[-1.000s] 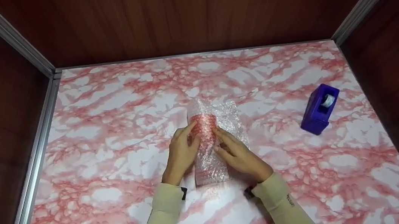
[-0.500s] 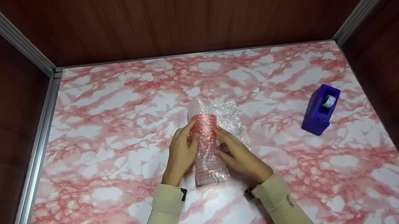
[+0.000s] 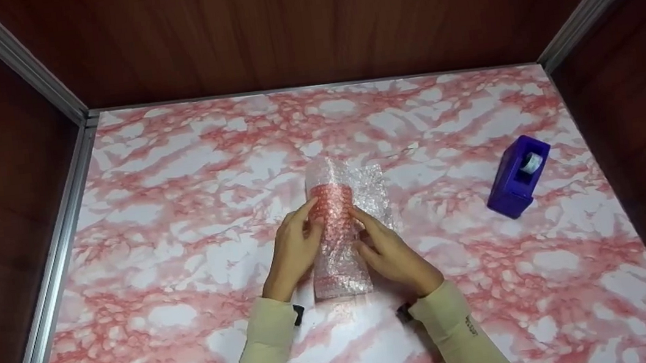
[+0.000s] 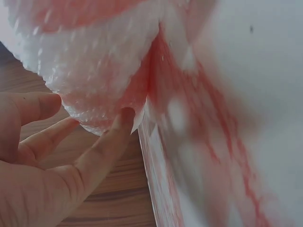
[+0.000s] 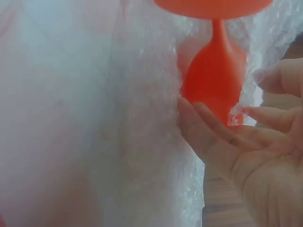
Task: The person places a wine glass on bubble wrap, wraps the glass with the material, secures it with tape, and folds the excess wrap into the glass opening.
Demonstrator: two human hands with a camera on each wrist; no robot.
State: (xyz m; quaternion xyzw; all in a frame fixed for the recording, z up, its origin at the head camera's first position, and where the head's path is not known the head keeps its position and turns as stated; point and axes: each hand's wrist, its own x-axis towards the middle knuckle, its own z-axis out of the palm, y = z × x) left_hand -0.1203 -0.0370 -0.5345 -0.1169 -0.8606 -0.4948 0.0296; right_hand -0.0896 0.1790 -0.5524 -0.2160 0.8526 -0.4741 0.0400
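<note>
An orange-red stemmed goblet [image 5: 215, 75] lies inside a roll of clear bubble wrap [image 3: 342, 265] at the middle of the table. Its foot, stem and bowl show through the open end in the right wrist view. My left hand [image 3: 293, 243] holds the roll's left side, thumb and fingers against the wrap [image 4: 90, 80]. On the other side my right hand [image 3: 392, 253] grips the roll, its fingers along the goblet and the wrap's edge. A loose flap of the wrap lies flat to the right of the roll, partly behind the right hand.
A purple tape dispenser [image 3: 516, 177] with a roll of clear tape stands at the right of the table. The table [image 3: 195, 345] has a red and white marbled top. Dark wood panels [image 3: 303, 23] close in the back and both sides.
The wrapped goblet has rolled slightly to the right, and less of the flat flap shows. My right fingers and thumb have shifted slightly right with it. The tape dispenser stays put.
</note>
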